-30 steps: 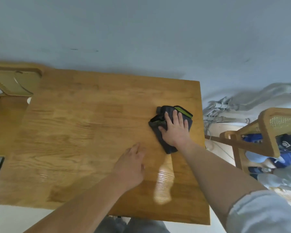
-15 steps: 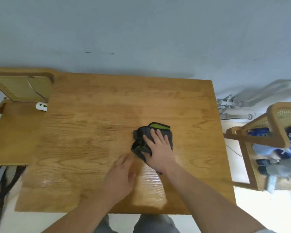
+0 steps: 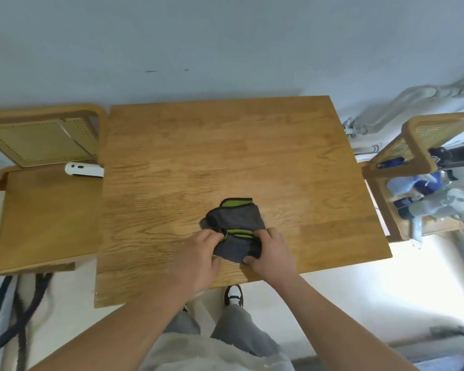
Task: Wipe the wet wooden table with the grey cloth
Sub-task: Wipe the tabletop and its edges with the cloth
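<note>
Your left hand (image 3: 198, 257) and right hand (image 3: 272, 254) both grip the grey cloth (image 3: 235, 228) — fingers pinched on its near, green-trimmed edge, one hand at each side. The cloth lies bunched on the wooden surface (image 3: 225, 156), close to the near edge and a little right of centre — a chair (image 3: 40, 199) stands just beside the surface at left.

- One wooden table (image 3: 225, 156) stood there.
- One grey cloth (image 3: 235, 226) lay on it.
- Two hands were on the cloth: left hand (image 3: 196, 259), right hand (image 3: 272, 253).
- Two cane-backed chairs flanked the table: left chair (image 3: 46, 210), right chair (image 3: 423, 135).
- One white gadget (image 3: 83, 169) lay on the left chair.
- One shoe (image 3: 234, 294) showed below.
</note>
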`<action>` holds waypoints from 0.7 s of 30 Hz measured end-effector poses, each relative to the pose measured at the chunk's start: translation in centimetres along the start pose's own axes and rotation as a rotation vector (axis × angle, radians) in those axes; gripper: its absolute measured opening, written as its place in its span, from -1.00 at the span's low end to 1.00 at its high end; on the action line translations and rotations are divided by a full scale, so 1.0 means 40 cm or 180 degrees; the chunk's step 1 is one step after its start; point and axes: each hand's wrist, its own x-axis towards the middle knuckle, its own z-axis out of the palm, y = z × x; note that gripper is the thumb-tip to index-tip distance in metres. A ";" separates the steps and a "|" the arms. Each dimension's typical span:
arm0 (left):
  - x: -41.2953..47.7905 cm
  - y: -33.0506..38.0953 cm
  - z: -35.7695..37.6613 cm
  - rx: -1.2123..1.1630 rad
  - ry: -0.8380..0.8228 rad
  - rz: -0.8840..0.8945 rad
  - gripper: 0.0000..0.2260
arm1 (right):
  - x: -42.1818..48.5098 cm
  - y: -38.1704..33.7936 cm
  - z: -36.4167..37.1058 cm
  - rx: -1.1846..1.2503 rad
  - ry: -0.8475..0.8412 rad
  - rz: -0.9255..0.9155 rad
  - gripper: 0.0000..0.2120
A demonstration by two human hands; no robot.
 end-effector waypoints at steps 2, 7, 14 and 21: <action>0.010 0.019 0.015 0.0104 0.0145 0.0159 -0.52 | -0.007 0.011 0.011 -0.0081 0.0045 -0.0078 -0.44; 0.028 0.072 0.033 0.0411 0.0145 0.0014 -0.42 | -0.008 0.024 0.020 0.0827 -0.0134 0.0146 -0.62; 0.026 0.100 0.037 0.1201 -0.0164 0.0030 -0.44 | -0.048 0.006 -0.042 0.1214 -0.0556 -0.0756 -0.80; -0.053 0.121 -0.026 0.0959 -0.0659 0.0003 -0.80 | -0.064 -0.019 -0.132 0.1328 -0.1554 -0.1080 -0.85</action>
